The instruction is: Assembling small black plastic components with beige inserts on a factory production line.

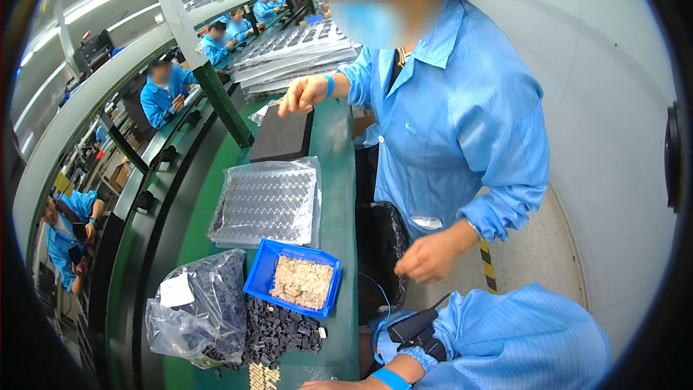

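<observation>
My right hand [336, 385] shows only as a sliver at the lower edge, with a blue wristband on the wrist; its fingers are cut off. Nearest to it lies a small patch of beige pieces [263, 377]. Beyond that, a heap of small black plastic parts [278, 334] spreads over the green bench. A blue bin [328, 308] of small beige pieces stands above the heap. To its left sits a clear plastic bag [195, 310] filled with black parts, a white label on it. My left hand is out of view.
Beyond the bin lie a bagged clear tray [267, 202], a dark foam block [280, 137] and stacked trays [289, 58]. A co-worker in blue [455, 115] faces the bench, one hand over the block. A conveyor line [173, 217] runs along the left, a black-lined container [382, 253] beside the bench.
</observation>
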`<state>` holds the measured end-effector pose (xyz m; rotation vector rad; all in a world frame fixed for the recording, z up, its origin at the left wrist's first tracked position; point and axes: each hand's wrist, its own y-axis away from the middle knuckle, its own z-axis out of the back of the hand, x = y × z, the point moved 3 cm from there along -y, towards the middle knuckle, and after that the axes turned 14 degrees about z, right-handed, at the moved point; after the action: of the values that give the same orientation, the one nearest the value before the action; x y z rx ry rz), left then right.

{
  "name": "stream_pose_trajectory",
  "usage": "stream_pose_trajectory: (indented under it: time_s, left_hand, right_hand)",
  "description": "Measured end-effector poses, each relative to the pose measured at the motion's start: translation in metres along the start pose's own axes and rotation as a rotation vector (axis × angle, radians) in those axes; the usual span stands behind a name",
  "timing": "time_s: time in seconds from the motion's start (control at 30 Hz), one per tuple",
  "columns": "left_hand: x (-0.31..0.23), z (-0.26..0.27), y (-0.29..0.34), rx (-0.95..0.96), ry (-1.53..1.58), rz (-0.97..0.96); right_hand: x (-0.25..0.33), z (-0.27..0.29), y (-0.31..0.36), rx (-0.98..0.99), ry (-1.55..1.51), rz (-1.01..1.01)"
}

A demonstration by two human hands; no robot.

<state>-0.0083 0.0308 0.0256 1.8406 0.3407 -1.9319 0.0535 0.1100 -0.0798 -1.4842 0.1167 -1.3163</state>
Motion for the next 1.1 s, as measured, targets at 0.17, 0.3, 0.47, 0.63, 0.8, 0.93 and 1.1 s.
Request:
stream_pose_trajectory:
  time_s: [0.17,0.3,0.47,0.63,0.8,0.93,1.1]
  left_hand:
    - [-0.002,-0.006,0.007,0.019,-0.014,-0.027]
    - [-0.004,0.001,0.01,0.001,-0.03,-0.038]
    - [-0.013,0.014,0.012,-0.07,-0.153,-0.131]
    - [0.005,0.017,-0.009,0.022,-0.088,-0.02]
    - [0.01,0.025,0.002,0.011,0.173,0.037]
    - [0.011,0.027,-0.002,0.07,0.369,0.106]
    - [0.013,0.03,-0.006,-0.013,0.254,-0.002]
  right_hand:
    - [0.084,0.061,-0.047,-0.176,0.031,0.095]
    - [0.082,0.053,-0.049,-0.177,0.026,0.121]
    - [0.077,0.056,-0.047,0.003,-0.006,0.094]
    - [0.074,0.07,-0.049,-0.13,0.18,0.088]
    - [0.072,0.059,-0.053,-0.091,0.007,0.042]
    - [0.074,0.058,-0.054,-0.159,-0.032,-0.012]
    - [0.071,0.05,-0.054,-0.104,0.075,0.004]
